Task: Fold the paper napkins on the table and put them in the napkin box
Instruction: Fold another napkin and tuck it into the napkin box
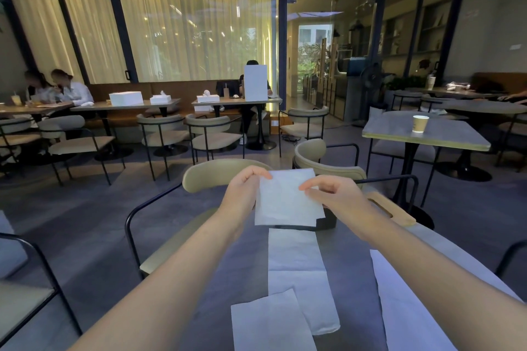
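Right, from the head camera both bare arms reach out over the dark desk (245, 271), and a white folded napkin (288, 199) is held up in the air above the desk's far edge. The left hand (242, 191) has it at the upper left corner, fingers (263, 174) closed together on the paper, thumb side pressed against the sheet. The right hand (336, 194) pinches the right edge a little lower down, fingers (309, 186) clamped on the napkin too. The napkin hangs roughly square, slightly tilted, its lower edge doubled so a second layer peeks out at the bottom right corner.

Just behind and below the held napkin sits a dark napkin box (325, 221) at the far edge of the desk, mostly hidden by the paper; how full it is I cannot tell.

Down on the desk, a long unfolded napkin strip (296, 265) runs from under the held sheet back toward the near edge. A smaller white sheet (268, 325) lies across its near end, overlapping it at the near edge. Off to the right edge another white sheet (399, 308) lies flat, partly covered by the right forearm.

Beyond the desk, a beige chair back (211, 174) sits just past the far edge. Further off, a paper cup (420, 124) stands alone on a grey table at the right.
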